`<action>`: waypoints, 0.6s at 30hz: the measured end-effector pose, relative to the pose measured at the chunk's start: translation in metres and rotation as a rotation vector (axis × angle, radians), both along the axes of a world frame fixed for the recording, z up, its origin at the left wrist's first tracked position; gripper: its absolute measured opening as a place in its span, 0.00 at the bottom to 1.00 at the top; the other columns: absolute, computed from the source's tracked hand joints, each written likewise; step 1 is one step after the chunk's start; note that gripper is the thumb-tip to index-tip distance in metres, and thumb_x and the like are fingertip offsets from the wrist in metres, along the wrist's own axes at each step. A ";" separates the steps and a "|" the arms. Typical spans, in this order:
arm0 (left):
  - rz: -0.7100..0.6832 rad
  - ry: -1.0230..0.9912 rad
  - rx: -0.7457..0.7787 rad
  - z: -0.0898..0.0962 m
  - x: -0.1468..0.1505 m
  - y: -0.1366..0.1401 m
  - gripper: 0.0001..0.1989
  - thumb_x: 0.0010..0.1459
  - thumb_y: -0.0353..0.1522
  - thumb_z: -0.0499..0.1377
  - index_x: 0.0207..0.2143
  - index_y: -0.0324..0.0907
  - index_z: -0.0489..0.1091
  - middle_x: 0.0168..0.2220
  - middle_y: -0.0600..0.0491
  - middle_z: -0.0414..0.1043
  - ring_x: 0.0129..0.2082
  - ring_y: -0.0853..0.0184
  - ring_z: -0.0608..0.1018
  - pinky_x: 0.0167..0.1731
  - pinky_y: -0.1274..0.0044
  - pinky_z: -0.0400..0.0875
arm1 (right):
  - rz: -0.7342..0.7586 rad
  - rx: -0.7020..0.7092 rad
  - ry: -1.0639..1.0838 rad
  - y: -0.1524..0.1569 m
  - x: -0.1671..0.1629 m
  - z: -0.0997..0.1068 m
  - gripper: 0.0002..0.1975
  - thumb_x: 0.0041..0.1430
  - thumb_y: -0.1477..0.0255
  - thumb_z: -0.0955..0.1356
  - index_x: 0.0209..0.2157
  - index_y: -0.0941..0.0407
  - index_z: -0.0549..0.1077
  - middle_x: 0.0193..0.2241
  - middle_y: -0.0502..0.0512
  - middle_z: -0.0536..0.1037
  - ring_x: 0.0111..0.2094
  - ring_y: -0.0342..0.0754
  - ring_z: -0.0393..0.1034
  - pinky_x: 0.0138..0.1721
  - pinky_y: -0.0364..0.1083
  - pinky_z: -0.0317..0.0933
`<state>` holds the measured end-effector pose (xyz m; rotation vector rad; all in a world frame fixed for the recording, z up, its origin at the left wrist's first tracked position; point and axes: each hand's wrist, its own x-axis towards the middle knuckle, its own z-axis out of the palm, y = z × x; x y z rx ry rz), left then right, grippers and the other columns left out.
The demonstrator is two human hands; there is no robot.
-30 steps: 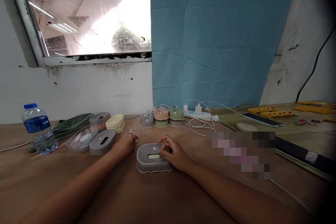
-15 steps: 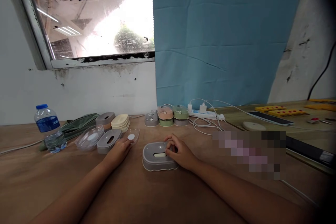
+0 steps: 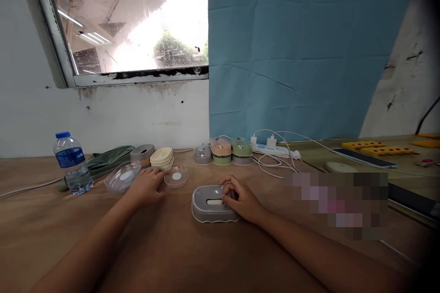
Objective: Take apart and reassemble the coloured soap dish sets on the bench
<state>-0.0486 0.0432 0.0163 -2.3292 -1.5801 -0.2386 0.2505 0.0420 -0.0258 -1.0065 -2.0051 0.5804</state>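
A slotted grey plastic box (image 3: 206, 210) sits in front of me, a pale strip showing in its slot. My right hand (image 3: 244, 200) rests on its right end, fingers curled and thumb against the top. My left hand (image 3: 146, 188) is further left with palm down, its fingers reaching forward and the thumb apart. It covers the place of a second slotted grey piece, now almost wholly hidden. Just right of those fingers lies a small clear lid (image 3: 182, 179) with a white round patch; a larger clear lid (image 3: 117, 182) lies left of the hand.
Behind the left hand stand cream trays (image 3: 161, 157) in a stack and another grey box (image 3: 140, 151). A water bottle (image 3: 73, 165) and green pouch (image 3: 112, 159) are at left. Coloured boxes (image 3: 222, 147) and a power strip (image 3: 271, 147) with cables line the back.
My left hand has moved left from the small clear lid to over the second grey piece. My right hand stays on the front box. The view has shifted slightly.
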 end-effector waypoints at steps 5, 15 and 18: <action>0.136 0.010 -0.212 0.006 -0.037 0.005 0.28 0.40 0.29 0.55 0.49 0.44 0.63 0.47 0.48 0.67 0.45 0.59 0.69 0.42 0.72 0.62 | 0.001 0.006 -0.011 0.000 0.000 0.001 0.11 0.48 0.76 0.63 0.36 0.56 0.61 0.21 0.45 0.69 0.21 0.41 0.57 0.25 0.41 0.53; 0.108 -0.109 -0.319 0.001 -0.039 0.008 0.28 0.41 0.25 0.52 0.49 0.43 0.64 0.46 0.49 0.69 0.44 0.62 0.71 0.41 0.75 0.64 | 0.014 0.015 -0.042 -0.002 0.001 0.002 0.11 0.48 0.76 0.63 0.36 0.55 0.61 0.21 0.45 0.68 0.21 0.41 0.58 0.25 0.41 0.54; 0.116 -0.105 -0.319 0.001 -0.040 0.007 0.28 0.42 0.26 0.51 0.49 0.43 0.63 0.48 0.49 0.68 0.45 0.62 0.70 0.42 0.75 0.64 | 0.016 0.014 -0.052 -0.002 0.001 0.002 0.10 0.49 0.75 0.63 0.36 0.55 0.61 0.21 0.45 0.67 0.21 0.41 0.58 0.25 0.41 0.54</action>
